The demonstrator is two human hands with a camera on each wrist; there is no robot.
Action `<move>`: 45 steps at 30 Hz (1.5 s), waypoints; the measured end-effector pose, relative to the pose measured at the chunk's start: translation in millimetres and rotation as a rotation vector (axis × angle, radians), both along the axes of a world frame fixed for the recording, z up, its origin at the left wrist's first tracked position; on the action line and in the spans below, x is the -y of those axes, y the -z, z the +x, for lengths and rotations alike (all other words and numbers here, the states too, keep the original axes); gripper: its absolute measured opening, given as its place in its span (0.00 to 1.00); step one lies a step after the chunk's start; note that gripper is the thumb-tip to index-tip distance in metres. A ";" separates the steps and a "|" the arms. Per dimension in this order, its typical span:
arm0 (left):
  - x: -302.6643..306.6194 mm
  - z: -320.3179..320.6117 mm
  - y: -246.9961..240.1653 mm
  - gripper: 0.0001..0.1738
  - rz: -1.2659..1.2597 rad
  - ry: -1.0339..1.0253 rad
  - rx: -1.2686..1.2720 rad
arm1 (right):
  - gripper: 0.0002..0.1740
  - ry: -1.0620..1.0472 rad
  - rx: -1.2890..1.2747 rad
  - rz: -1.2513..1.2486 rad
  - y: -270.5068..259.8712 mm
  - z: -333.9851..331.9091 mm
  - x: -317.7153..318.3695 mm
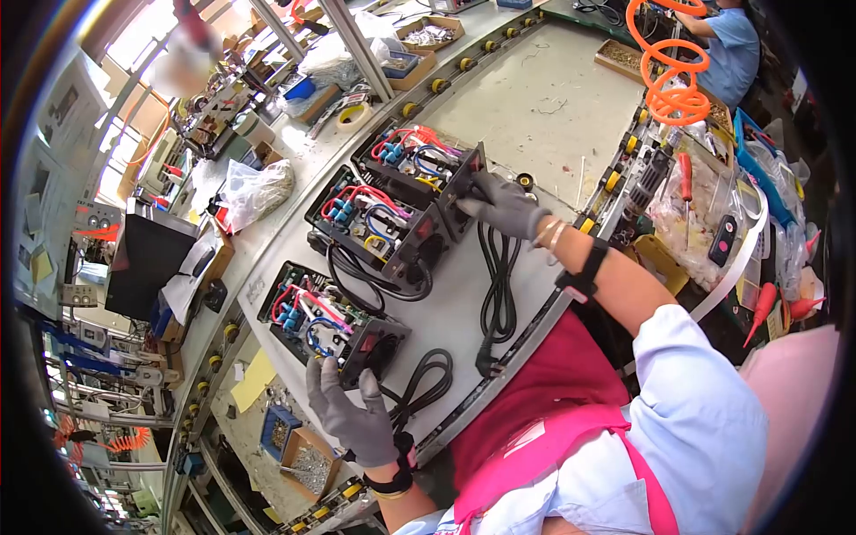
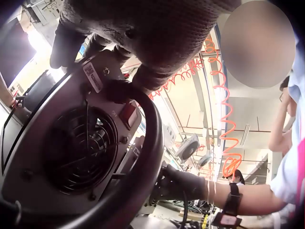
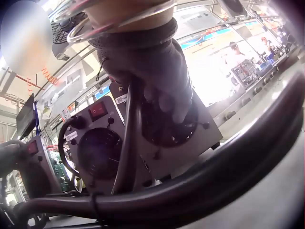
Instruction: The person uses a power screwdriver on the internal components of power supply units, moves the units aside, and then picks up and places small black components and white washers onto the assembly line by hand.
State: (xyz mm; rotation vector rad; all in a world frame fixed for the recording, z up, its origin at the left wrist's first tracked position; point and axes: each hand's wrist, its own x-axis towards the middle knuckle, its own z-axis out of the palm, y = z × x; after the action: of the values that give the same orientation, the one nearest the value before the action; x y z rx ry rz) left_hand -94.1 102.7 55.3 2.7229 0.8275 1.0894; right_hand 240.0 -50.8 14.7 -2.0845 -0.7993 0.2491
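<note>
Three open-topped electrical units with fan panels stand in a row: a near unit (image 1: 334,325), a middle unit (image 1: 379,218) and a far unit (image 1: 419,165). My gloved left hand (image 1: 357,419) is at the near unit's panel end, fingers spread and mostly straight. In the left wrist view its fingers reach over the panel's top edge, beside the black power cord (image 2: 155,138). My gloved right hand (image 1: 504,207) rests against the far unit's panel. Seen from the right wrist, its fingers lie over the fan grille (image 3: 167,131), with a cord (image 3: 133,138) running down from under the palm.
Coiled power cords (image 1: 499,294) lie on the pale work surface in front of the units. Roller rails (image 1: 201,374) edge the line. A bagged bundle (image 1: 254,192), small-parts boxes (image 1: 308,459), a screwdriver (image 1: 685,178) and an orange coiled hose (image 1: 673,80) are around it. Another person sits at the far right.
</note>
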 end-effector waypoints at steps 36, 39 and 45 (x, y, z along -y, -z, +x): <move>15.9 -21.3 5.7 0.45 -0.081 0.061 -0.049 | 0.18 -0.323 0.499 0.329 -57.9 -70.9 20.8; 12.8 -22.8 6.7 0.47 -0.133 0.095 -0.026 | 0.21 -0.316 0.515 0.251 -59.8 -72.9 -13.8; 6.6 -25.1 15.4 0.50 -0.204 0.127 0.061 | 0.30 -0.113 0.801 0.030 -54.5 -93.0 -55.7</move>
State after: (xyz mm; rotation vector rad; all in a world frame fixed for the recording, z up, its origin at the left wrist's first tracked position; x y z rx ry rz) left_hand -119.2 96.1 39.9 2.5231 0.7033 0.9982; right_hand 147.0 4.9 69.2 -2.1027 -1.3706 -0.5759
